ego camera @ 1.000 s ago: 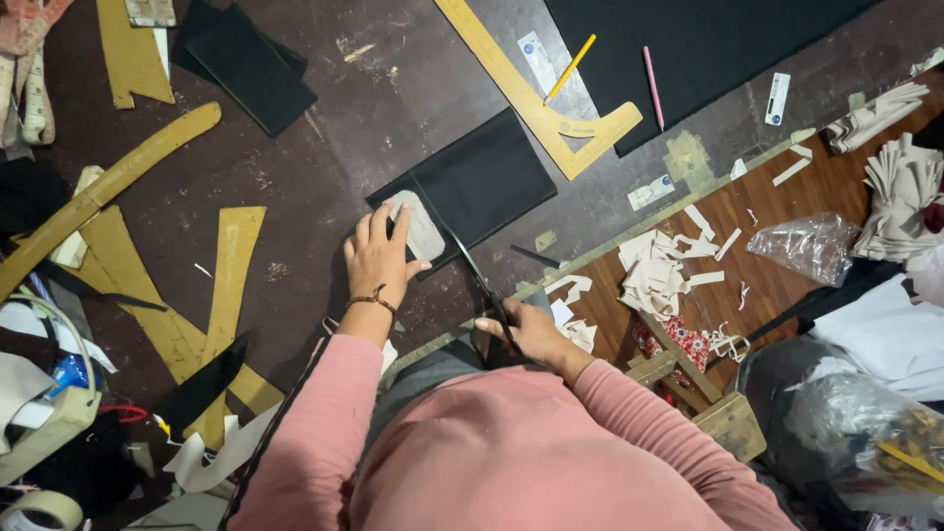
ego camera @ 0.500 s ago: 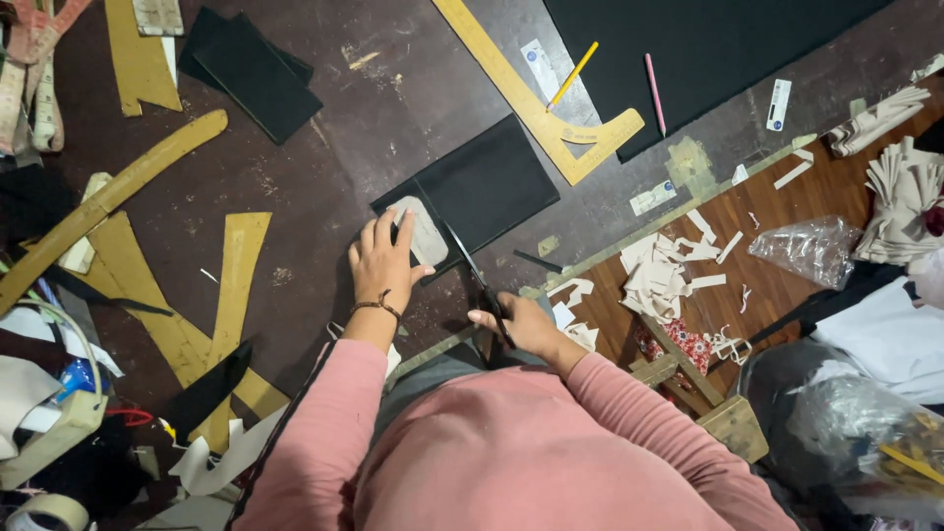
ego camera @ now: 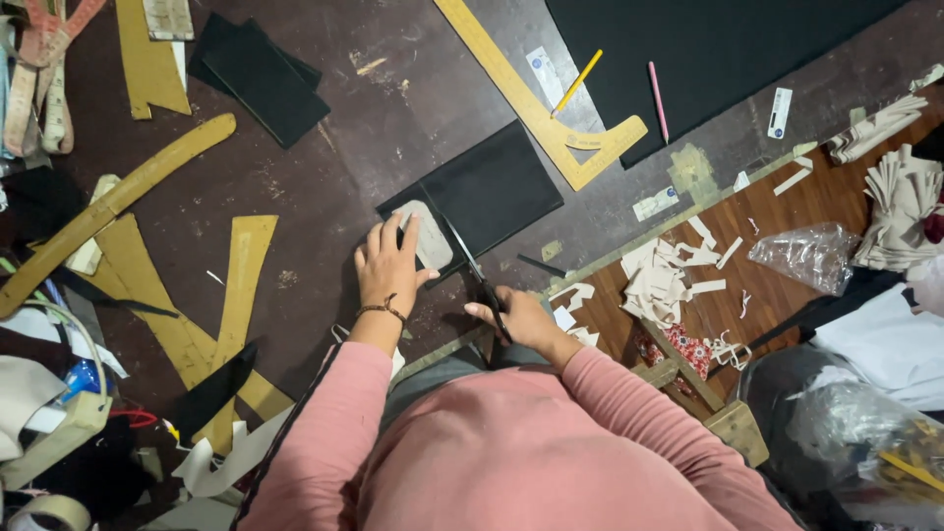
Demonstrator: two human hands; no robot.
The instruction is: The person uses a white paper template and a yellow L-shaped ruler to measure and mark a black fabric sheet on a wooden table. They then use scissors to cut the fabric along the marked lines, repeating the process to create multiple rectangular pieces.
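Centre of frame, dark worktable [ego camera: 324, 197]. Left hand [ego camera: 388, 267] flat, fingers spread and pressing down on a small grey template [ego camera: 429, 236] laid over the lower-left corner of a black sheet [ego camera: 492, 187]. Not a grasp: palm and fingers lie on top, nothing enclosed.

Right hand [ego camera: 521, 320] just below and right of it, fingers closed round the handles of dark scissors [ego camera: 472, 270]. Scissors' long axis on a diagonal, handles at lower right in the hand, tips pointing to upper left, running along the template's right edge and into the sheet. Blades look nearly together; exact gap cannot be told.

Black sheet roughly rectangular, tilted, long axis from lower left to upper right, lying at mid-frame just above both hands. Template's long axis roughly vertical in frame, leaning slightly left at the top.

Around: tan L-shaped ruler [ego camera: 536, 103] above right of the sheet, touching its upper right corner, long arm toward upper left. Yellow pencil [ego camera: 575, 83] and pink pencil [ego camera: 657, 101] near it, on a larger black sheet [ego camera: 728, 49] at upper right. Cardboard patterns [ego camera: 236, 295] left of the left hand. Pale scraps [ego camera: 659, 280] on brown wood, right of the right hand. Clear bag [ego camera: 806, 256] further right. Tape measure [ego camera: 39, 79] at upper left.
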